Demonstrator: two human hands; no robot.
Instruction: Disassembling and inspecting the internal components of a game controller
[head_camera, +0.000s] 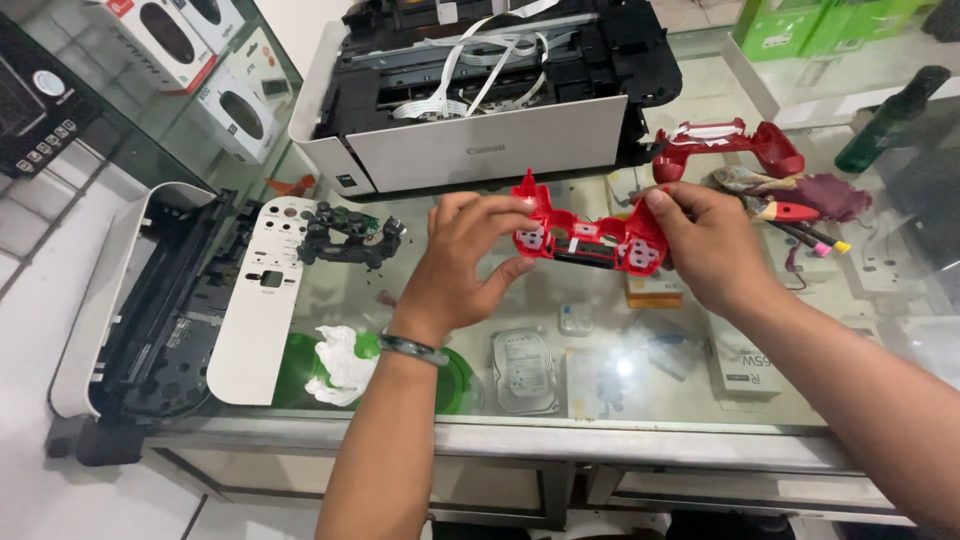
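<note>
Red plastic, thin and ribbed, makes up the controller shell half (590, 240) held up just above the glass desk (560, 300) at the centre of the frame. Its inner side faces the camera, with pale rubbery pads and a dark strip seated in it. The left hand (465, 265) pinches the shell's left horn, thumb below and fingers curled over the top edge, closed firmly on it. The right hand (705, 245) grips the right horn the same way, thumb on the upper rim and fingers wrapped behind.

Such a shell looks light and fairly stiff, yet its slim posts and clips would likely snap under twisting, and the loose pads could drop out if it were tipped. The two outer grips seem the safest places to hold, away from the inner parts.

Just left of it on the desk lies a dark button-and-board assembly (350, 235), and beside that a white panel (265, 300). The matching red shell half (730, 145) rests in the upper right, near a few small tools with coloured handles (805, 225). An opened white printer (480, 90) stands behind, at top centre, and a second dismantled printer housing (140, 300) sits at the left. A crumpled white tissue (340, 360) lies at lower left.
</note>
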